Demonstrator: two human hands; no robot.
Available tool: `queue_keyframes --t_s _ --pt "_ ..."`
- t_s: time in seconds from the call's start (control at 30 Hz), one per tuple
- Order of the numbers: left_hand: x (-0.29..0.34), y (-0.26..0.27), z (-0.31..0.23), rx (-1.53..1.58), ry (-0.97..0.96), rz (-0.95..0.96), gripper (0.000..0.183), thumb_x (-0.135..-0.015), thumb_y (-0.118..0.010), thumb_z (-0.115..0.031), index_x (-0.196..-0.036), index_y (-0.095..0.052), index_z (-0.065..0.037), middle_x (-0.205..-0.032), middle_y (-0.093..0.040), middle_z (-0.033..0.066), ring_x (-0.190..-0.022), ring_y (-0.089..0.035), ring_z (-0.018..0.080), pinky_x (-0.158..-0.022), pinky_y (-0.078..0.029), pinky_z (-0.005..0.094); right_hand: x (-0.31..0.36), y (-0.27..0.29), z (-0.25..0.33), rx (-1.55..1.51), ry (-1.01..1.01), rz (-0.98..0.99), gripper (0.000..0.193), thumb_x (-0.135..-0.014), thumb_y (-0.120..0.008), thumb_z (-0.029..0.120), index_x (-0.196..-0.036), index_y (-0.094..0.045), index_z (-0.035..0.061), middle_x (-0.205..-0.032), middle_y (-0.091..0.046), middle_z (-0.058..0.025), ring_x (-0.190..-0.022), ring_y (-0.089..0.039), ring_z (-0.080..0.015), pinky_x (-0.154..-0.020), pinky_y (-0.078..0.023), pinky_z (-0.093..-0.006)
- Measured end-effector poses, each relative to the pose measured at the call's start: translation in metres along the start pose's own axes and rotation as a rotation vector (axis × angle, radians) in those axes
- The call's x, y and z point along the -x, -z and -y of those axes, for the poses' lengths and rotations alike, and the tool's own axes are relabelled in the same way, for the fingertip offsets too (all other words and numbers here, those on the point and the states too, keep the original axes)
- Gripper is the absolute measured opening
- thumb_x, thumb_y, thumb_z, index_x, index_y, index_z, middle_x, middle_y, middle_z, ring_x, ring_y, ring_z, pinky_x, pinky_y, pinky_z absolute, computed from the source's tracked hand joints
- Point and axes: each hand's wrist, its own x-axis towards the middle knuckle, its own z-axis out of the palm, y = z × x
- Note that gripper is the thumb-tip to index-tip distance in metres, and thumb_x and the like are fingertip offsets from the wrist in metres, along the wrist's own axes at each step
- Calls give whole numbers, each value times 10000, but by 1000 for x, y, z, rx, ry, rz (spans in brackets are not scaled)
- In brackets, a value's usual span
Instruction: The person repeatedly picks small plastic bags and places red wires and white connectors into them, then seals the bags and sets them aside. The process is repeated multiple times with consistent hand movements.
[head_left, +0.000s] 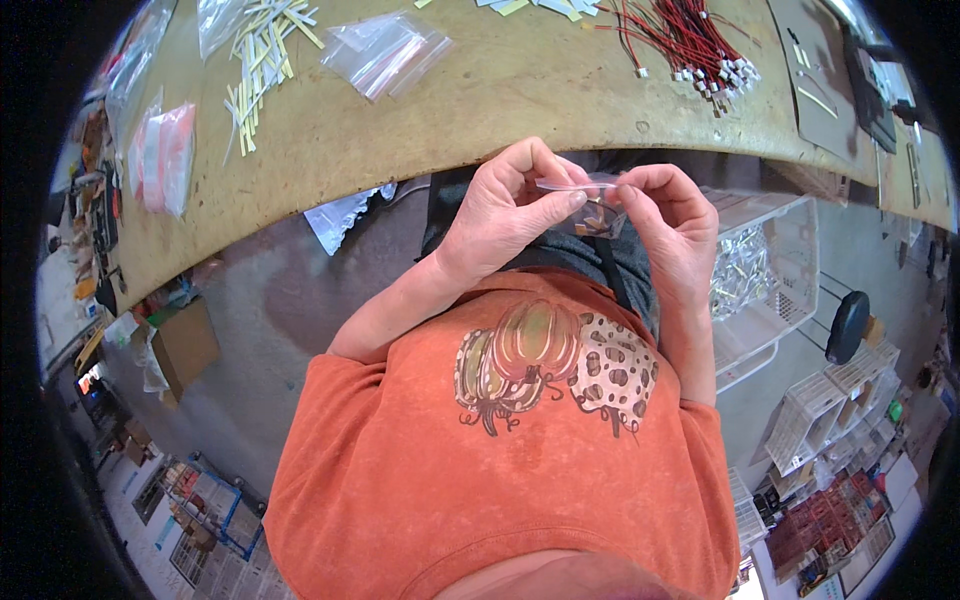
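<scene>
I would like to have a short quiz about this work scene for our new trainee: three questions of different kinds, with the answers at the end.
1. True or false: only the left hand touches the small clear bag.

2. Choose one: where is the large white crate that is nearest to the hands?
A) on the person's left
B) on the person's right
C) on top of the table

3. Fill in the missing colour: the wire bundle on the table is red and ____.

Key:
1. False; the right hand touches it too.
2. B
3. black
</scene>
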Motion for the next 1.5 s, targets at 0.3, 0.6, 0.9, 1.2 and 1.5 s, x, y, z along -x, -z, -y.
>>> queue_keyframes --t_s 0.3,0.6,0.9,1.2,1.5 --pt "-6 2 13 -64 -99 12 127 -970 -689 -6 -1012 -574 -35 -1088 -678 68 -968 -660 98 -865 -562 262 -2 -3 -4 14 87 5 78 -969 -697 16 -1034 -712 -25 -937 -731 -27 -892 -673 -92 -774 -544 -248" --pt "-15 -19 6 -712 -292 -75 50 -880 -709 -11 -844 -673 -4 -726 -639 31 -676 -634 85 -618 -513 256 0 4 -7 650 464 -21 132 -882 -723 -20 -1003 -725 33 -903 -733 -115 -822 -718 -260 -731 -557 -335" --pt "-6 -6 0 -927 -443 89 79 -765 -705 0 -771 -636 -38 -712 -609 70 -657 -609 193 -588 -481 341 20 50 -9 246 -7 -98 106 -1032 -590 42 -1060 -689 19 -984 -714 -39 -779 -600 -61 -603 -488 -212" --pt "6 28 -51 -1112 -569 -103 103 -860 -767 -83 -813 -690 -33 -763 -677 94 -684 -652 234 -643 -527 340 59 247 -54 631 -17 -456 234 -1054 -561 88 -1262 -653 35 -1138 -694 -89 -973 -673 -181 -826 -562 -331" --pt "-20 127 -110 -1584 -576 -556 124 -900 -752 -122 -963 -728 -19 -866 -714 86 -723 -673 150 -675 -542 297 59 235 -52 1322 -65 -387 236 -1009 -597 117 -1175 -698 -18 -1105 -720 -218 -1016 -696 -346 -903 -537 -415"
